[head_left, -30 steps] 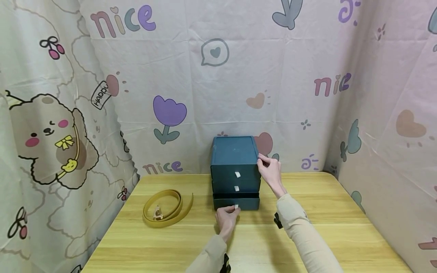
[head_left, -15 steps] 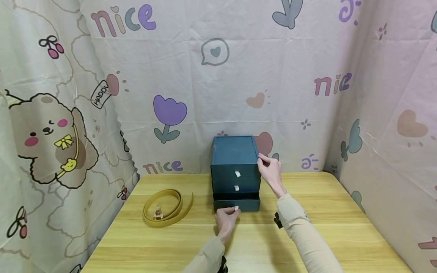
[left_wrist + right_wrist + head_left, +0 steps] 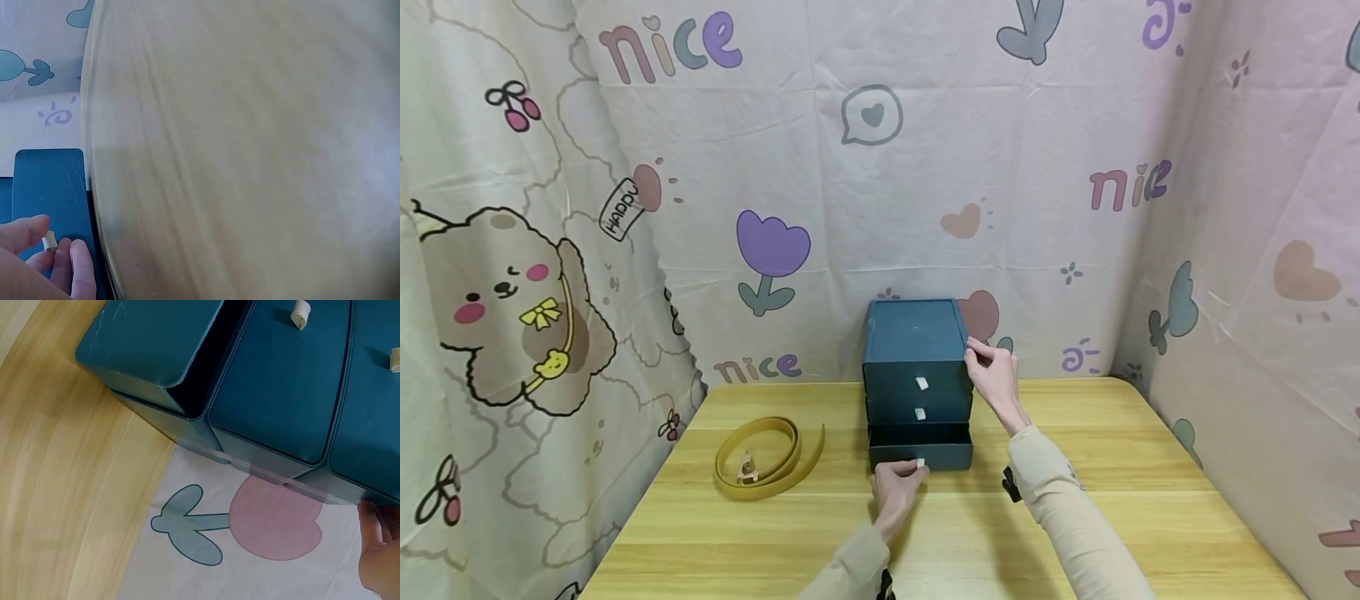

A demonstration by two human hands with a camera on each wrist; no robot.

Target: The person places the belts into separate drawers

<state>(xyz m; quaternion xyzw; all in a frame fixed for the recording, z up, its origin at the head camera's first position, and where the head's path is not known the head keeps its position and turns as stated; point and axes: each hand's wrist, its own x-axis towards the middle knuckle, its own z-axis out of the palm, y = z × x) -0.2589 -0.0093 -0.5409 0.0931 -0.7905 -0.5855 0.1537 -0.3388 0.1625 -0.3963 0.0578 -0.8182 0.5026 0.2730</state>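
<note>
A dark blue drawer box (image 3: 916, 332) stands at the back of the table, its bottom drawer (image 3: 943, 455) pulled partway out. My left hand (image 3: 897, 493) pinches the small pale pull tab (image 3: 49, 240) on that drawer's front between thumb and fingers. The right hand (image 3: 996, 379) rests its fingertips against the box's upper right side; the right wrist view has this hand (image 3: 381, 550) at the lower right edge, touching the side wall. Both upper drawers (image 3: 284, 381) are closed, each with a pale tab. A dark gap shows behind the bottom drawer's front.
A coiled mustard-yellow belt (image 3: 775, 487) with a gold-coloured buckle (image 3: 747, 469) lies on the wooden table (image 3: 700, 550), left of the box. Patterned cloth (image 3: 917, 192) hangs close behind the box and along both sides of the table.
The left hand has drawn the bottom drawer slightly farther out toward me, and its opening shows wider. My right hand stays at the box's side. The belt has not moved.
</note>
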